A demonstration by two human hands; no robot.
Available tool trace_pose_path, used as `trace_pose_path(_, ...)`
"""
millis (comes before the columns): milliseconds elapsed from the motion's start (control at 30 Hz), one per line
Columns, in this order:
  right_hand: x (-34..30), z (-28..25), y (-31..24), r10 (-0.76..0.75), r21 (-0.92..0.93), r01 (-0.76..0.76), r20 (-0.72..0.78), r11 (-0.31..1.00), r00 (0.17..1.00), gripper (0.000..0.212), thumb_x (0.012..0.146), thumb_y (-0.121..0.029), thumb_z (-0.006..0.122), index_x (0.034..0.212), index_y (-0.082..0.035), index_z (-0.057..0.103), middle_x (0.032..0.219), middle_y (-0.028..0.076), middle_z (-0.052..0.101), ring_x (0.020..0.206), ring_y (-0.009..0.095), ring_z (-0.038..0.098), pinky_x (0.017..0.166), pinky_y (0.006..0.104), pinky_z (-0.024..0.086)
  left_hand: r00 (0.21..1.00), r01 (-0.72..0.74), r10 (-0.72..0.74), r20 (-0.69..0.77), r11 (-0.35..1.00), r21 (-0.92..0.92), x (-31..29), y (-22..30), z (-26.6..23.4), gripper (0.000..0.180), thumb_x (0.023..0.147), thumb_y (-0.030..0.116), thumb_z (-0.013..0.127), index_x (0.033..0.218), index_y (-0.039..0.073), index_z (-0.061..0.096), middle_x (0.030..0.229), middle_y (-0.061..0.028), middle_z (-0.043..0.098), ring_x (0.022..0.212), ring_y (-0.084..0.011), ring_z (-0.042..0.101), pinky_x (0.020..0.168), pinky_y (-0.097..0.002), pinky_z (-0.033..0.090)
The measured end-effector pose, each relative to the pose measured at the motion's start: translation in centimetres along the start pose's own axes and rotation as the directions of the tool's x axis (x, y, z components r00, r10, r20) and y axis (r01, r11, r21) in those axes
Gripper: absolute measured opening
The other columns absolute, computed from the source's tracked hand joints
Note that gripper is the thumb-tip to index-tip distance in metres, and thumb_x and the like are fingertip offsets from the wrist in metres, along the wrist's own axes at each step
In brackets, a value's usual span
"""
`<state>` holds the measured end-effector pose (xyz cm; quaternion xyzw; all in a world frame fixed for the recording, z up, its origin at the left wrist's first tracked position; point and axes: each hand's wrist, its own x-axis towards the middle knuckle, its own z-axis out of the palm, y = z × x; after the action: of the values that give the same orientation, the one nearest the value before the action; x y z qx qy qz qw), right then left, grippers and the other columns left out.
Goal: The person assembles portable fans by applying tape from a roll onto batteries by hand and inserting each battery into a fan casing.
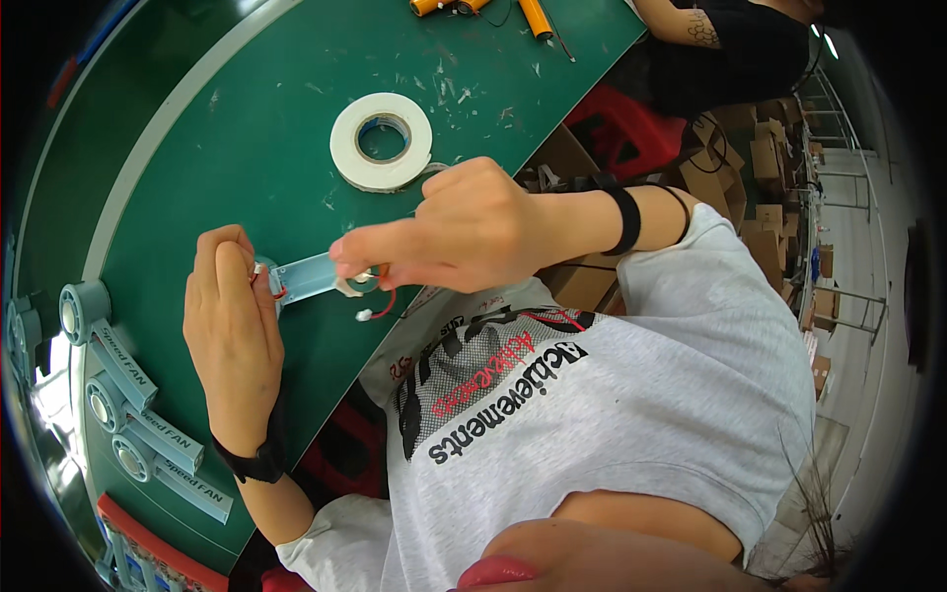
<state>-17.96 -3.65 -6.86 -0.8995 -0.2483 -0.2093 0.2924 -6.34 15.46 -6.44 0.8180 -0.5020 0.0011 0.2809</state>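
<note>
A light-blue plastic fan casing (308, 277) lies between my two hands above the table, its long handle part showing. My left hand (233, 321) closes around its left end, where a small white piece and red wire peek out by the fingertips. My right hand (464, 232) is closed, fingers curled over the right end, which hides most of the rounded part there. Below those fingers a red wire with a white connector (367, 315) hangs loose. A whitish strip shows under my right fingertips; what it is I cannot tell.
A roll of white tape (405, 111) lies on the green table (266, 148) beyond my hands. Several light-blue fans (128, 367) line the left side. Orange cylindrical cells (535, 18) sit at the far edge. Another person (730, 49), a red stool (626, 128) and cardboard boxes (705, 178) are to the right.
</note>
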Motion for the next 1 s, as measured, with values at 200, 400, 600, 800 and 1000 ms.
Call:
trace_pose_path(200,1.5,1.7,-1.1,-0.016,-0.381,0.041,0.07,0.923,0.997,0.035,0.072,-0.011,0.06,0.108,-0.011,0.059,0.088,-0.006,0.067,0.039,0.007,0.043,0.037,0.0201,0.03,1.0,0.027,-0.027,-0.005,1.0,0.0,0.1,0.1,0.1,0.009,0.079,-0.003,0.049,0.084,-0.001,0.042,0.094,-0.013,0.05,0.074,-0.0312,0.05,0.064,-0.0365,0.041)
trace_pose_path(400,1.5,1.6,-0.2,-0.027,-0.329,0.081,0.164,0.941,0.986,0.032,0.073,-0.011,0.057,0.105,-0.012,0.062,0.089,-0.007,0.067,0.037,0.009,0.042,0.037,0.0208,0.031,0.999,0.031,-0.032,-0.02,0.999,-0.019,0.0,0.0,0.2,0.006,0.08,-0.002,0.048,0.084,-0.001,0.043,0.093,-0.0133,0.05,0.074,-0.0311,0.05,0.064,-0.0358,0.041)
trace_pose_path(600,-0.6,0.7,1.5,-0.11,-0.032,0.11,-0.002,0.993,0.994,0.037,0.074,-0.01,0.056,0.111,-0.016,0.059,0.098,-0.007,0.065,0.036,0.01,0.041,0.036,0.0219,0.032,0.999,0.026,-0.027,-0.025,0.999,-0.032,0.0,0.0,0.1,0.008,0.08,-0.002,0.048,0.086,-0.002,0.043,0.095,-0.0129,0.049,0.075,-0.0309,0.05,0.064,-0.036,0.041)
trace_pose_path(800,0.8,1.1,1.6,-0.076,-0.041,0.082,0.128,0.996,0.989,0.042,0.076,-0.01,0.057,0.116,-0.018,0.055,0.101,-0.007,0.064,0.036,0.011,0.041,0.035,0.0218,0.032,1.0,0.01,-0.01,-0.014,1.0,-0.003,-0.2,-0.2,0.0,0.009,0.08,-0.002,0.048,0.088,-0.002,0.043,0.096,-0.0123,0.049,0.075,-0.0304,0.05,0.065,-0.0361,0.041)
trace_pose_path(1000,1.2,1.2,0.5,0.033,-0.174,0.009,0.237,0.985,0.971,0.04,0.075,-0.013,0.06,0.114,-0.019,0.055,0.098,-0.006,0.065,0.035,0.014,0.04,0.035,0.024,0.033,1.0,0.016,-0.016,0.001,0.999,-0.035,-0.1,-0.1,0.0,0.009,0.08,-0.002,0.048,0.087,-0.002,0.043,0.095,-0.0126,0.049,0.075,-0.0304,0.05,0.064,-0.0362,0.041)
